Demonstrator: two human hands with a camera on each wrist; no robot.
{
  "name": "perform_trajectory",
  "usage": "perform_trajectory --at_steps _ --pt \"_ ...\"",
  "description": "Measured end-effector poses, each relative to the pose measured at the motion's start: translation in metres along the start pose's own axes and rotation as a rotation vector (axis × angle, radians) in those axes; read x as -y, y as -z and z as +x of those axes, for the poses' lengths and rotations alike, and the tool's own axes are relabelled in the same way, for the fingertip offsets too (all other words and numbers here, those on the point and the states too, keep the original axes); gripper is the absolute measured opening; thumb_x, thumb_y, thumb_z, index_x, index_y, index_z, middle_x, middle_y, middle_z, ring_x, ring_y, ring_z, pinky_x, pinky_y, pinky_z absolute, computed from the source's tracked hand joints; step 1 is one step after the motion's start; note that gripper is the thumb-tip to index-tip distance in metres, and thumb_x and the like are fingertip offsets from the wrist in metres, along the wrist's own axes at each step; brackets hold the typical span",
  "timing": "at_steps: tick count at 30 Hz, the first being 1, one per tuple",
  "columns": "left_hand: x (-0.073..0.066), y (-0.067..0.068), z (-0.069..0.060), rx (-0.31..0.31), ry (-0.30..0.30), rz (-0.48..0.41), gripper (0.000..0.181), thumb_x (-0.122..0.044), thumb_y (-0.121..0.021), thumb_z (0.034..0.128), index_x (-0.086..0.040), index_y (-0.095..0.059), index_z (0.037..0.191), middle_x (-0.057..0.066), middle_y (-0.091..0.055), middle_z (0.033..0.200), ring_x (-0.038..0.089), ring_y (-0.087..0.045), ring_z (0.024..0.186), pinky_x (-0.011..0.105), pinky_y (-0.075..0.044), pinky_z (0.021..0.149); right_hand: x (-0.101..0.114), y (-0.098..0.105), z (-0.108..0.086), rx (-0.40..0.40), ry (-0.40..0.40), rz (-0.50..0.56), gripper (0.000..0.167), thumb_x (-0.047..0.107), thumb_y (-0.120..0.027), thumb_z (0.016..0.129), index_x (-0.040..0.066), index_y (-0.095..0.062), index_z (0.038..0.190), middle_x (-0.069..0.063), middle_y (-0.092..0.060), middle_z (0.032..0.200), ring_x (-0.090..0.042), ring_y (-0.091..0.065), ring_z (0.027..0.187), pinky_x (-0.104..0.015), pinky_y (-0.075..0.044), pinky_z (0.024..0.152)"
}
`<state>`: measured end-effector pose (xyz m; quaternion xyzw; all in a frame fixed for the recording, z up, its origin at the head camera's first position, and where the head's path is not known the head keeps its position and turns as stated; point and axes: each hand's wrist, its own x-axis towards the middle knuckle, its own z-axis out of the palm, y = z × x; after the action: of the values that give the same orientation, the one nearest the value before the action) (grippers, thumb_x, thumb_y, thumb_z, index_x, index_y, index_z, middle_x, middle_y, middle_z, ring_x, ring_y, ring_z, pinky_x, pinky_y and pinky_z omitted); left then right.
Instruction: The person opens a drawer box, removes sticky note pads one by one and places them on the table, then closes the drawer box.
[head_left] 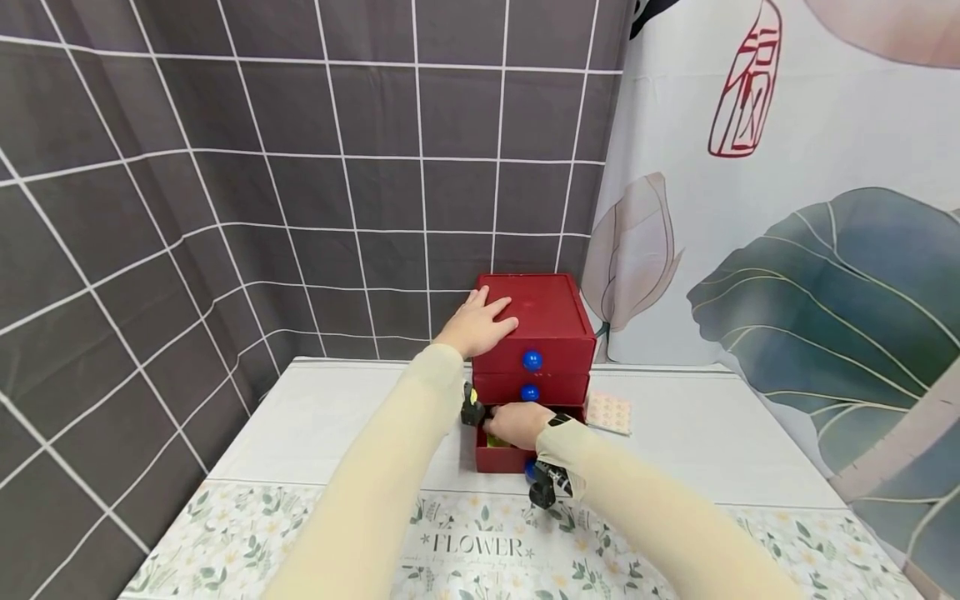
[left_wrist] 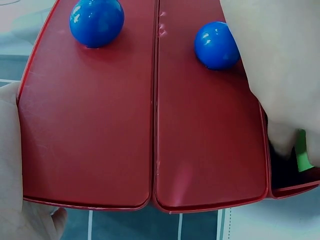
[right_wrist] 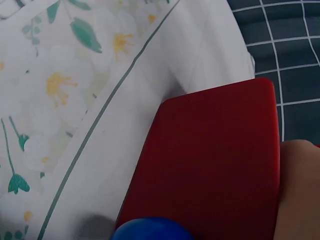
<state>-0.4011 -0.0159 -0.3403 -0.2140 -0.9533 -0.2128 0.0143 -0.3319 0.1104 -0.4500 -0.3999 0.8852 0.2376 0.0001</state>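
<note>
A red drawer cabinet (head_left: pixel 536 308) with blue round knobs stands on the table against the tiled backdrop. My left hand (head_left: pixel 476 327) rests on the left part of its top, fingers spread. The lowest drawer (head_left: pixel 504 460) is pulled out, and my right hand (head_left: pixel 517 423) reaches down into it. In the left wrist view, the right hand's fingers (left_wrist: pixel 282 137) sit on either side of a flat green piece (left_wrist: pixel 302 152), pinching it; its kind is hidden. The right wrist view shows the drawer's red front (right_wrist: pixel 210 160) and its blue knob (right_wrist: pixel 152 230).
A pale patterned pad (head_left: pixel 609 413) lies on the table just right of the cabinet. A floral cloth (head_left: pixel 465 546) with the word FLOWER covers the table's front. Grey tiled cloth (head_left: pixel 375 192) hangs behind and left, a leaf-printed curtain (head_left: pixel 787 275) at right.
</note>
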Motion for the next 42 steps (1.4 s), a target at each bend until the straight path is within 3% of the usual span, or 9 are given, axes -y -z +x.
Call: perform_trajectory --at_steps 5,11,25,28,35,42 --pt "-0.001 0.002 -0.002 0.005 -0.001 -0.014 0.064 -0.053 -0.043 0.1017 -0.025 -0.035 0.159 0.013 -0.012 0.169 0.032 -0.004 0.156 0.052 -0.016 0.123 -0.001 -0.002 0.001 0.001 -0.013 0.074 0.009 0.011 -0.068 0.096 0.02 -0.065 0.097 0.003 -0.067 0.077 -0.012 -0.062 0.067 -0.027 -0.055 0.064" --pt "-0.001 0.002 -0.003 -0.001 -0.002 -0.017 0.064 -0.053 -0.044 0.1016 -0.025 -0.036 0.159 0.013 -0.013 0.169 0.033 -0.005 0.156 0.053 -0.017 0.123 -0.001 -0.005 0.003 0.005 -0.023 0.068 0.008 0.012 -0.069 0.096 0.018 -0.064 0.096 0.003 -0.066 0.075 -0.012 -0.061 0.068 -0.028 -0.055 0.065" --pt "-0.002 0.003 -0.001 0.01 0.0 -0.011 0.065 -0.054 -0.043 0.1015 -0.026 -0.035 0.159 0.012 -0.011 0.169 0.032 -0.003 0.156 0.052 -0.017 0.123 -0.004 -0.008 -0.002 -0.087 0.005 -0.041 0.011 0.016 -0.069 0.097 0.017 -0.076 0.088 0.002 -0.072 0.079 -0.013 -0.066 0.07 -0.026 -0.057 0.069" --pt "-0.001 0.002 -0.001 0.01 0.0 -0.009 0.065 -0.054 -0.044 0.1012 -0.026 -0.035 0.159 0.013 -0.012 0.169 0.032 -0.004 0.156 0.052 -0.017 0.123 -0.004 -0.005 -0.001 -0.083 0.002 -0.014 0.013 0.017 -0.067 0.098 0.017 -0.075 0.088 0.001 -0.071 0.078 -0.013 -0.067 0.068 -0.026 -0.057 0.068" --pt "0.0 0.001 -0.002 0.01 0.003 -0.001 0.065 -0.054 -0.043 0.1013 -0.026 -0.035 0.159 0.013 -0.012 0.169 0.032 -0.004 0.156 0.052 -0.018 0.123 0.0 0.0 -0.001 -0.041 -0.047 0.159 0.009 0.014 -0.068 0.097 0.016 -0.071 0.09 0.001 -0.068 0.075 -0.012 -0.064 0.066 -0.027 -0.057 0.069" --pt "-0.002 0.001 -0.001 0.005 0.001 -0.002 0.065 -0.054 -0.043 0.1011 -0.026 -0.035 0.159 0.013 -0.013 0.169 0.032 -0.005 0.156 0.052 -0.018 0.123 0.001 0.011 -0.008 -0.075 -0.07 0.205 0.004 0.012 -0.07 0.096 0.014 -0.072 0.093 0.001 -0.068 0.077 -0.011 -0.064 0.066 -0.026 -0.058 0.07"
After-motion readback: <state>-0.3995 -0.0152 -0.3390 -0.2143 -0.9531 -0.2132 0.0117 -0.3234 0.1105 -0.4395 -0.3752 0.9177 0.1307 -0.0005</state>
